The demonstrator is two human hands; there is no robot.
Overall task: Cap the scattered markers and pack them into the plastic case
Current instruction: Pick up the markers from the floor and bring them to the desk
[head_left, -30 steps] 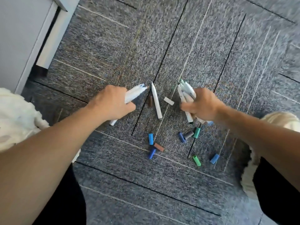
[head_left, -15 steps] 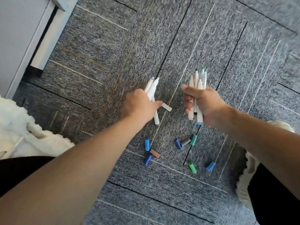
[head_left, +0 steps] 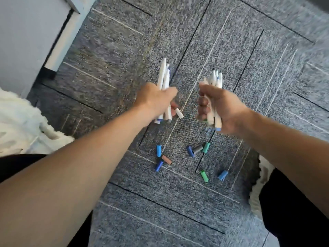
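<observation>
My left hand [head_left: 156, 100] grips a small bunch of white uncapped markers [head_left: 164, 75], held upright above the carpet. My right hand [head_left: 219, 106] grips a larger bunch of white markers [head_left: 216, 79], tips pointing away from me. On the carpet below lie several loose caps: a blue cap [head_left: 159, 151], a brown cap [head_left: 166, 159], a dark blue cap [head_left: 158, 165], another dark blue cap [head_left: 190, 151], a grey cap [head_left: 197, 149], a teal cap [head_left: 206, 147], a green cap [head_left: 204, 176] and a light blue cap [head_left: 222, 175]. A white cap [head_left: 179, 113] lies by my left hand. No plastic case is in view.
The floor is grey carpet tile [head_left: 178, 202]. A white furniture leg [head_left: 62, 38] and panel stand at the upper left. White fluffy fabric [head_left: 21, 125] lies at the left, and a white shoe edge [head_left: 258, 189] shows at the right.
My left hand has picked up the marker that lay on the carpet and raised its bunch upright. Both hands have lifted and come closer together. The caps have not moved.
</observation>
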